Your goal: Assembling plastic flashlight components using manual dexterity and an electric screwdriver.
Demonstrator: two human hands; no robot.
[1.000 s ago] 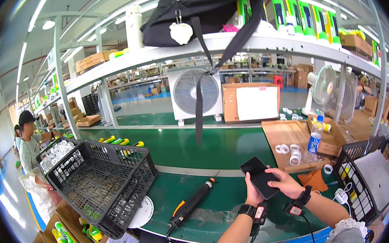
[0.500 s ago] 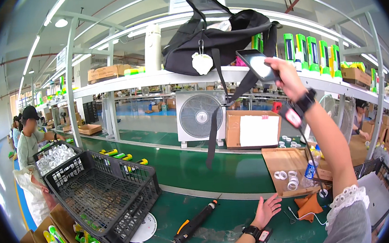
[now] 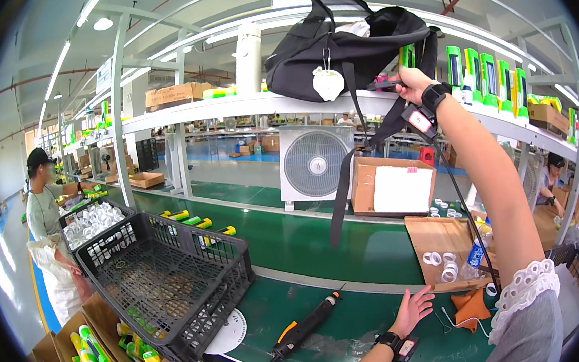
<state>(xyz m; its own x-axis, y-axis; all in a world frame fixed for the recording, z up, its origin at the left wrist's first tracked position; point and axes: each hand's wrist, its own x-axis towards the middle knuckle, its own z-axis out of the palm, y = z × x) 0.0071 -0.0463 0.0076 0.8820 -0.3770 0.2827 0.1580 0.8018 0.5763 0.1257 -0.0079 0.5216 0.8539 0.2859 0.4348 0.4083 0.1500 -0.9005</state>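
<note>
My right hand [image 3: 415, 85] is raised to the shelf and grips a dark smartphone [image 3: 385, 86], which shows nearly edge-on by the shelf's front edge. Just behind it sits a black bag [image 3: 354, 57] with a pale heart-shaped charm [image 3: 328, 83] hanging from it. I cannot tell whether the phone touches the shelf. Over the green bench my left hand [image 3: 412, 313] is held with fingers spread, holding nothing. To its left lies a black-and-orange electric screwdriver [image 3: 304, 328]. An orange star-shaped piece [image 3: 470, 308] and a white cable [image 3: 483, 328] lie to its right.
A black crate [image 3: 168, 286] stands at left, with a basket of white rings [image 3: 95, 223] behind it. The white shelf [image 3: 216, 110] spans the bench, holding a white bottle [image 3: 248, 58] and several green devices [image 3: 488, 80]. Straps dangle from the bag. A co-worker [image 3: 43, 200] stands at left.
My right hand has brought the phone down slightly onto the shelf-edge level and turned it from face-visible to nearly edge-on. The view has shifted left; my left hand stays open.
</note>
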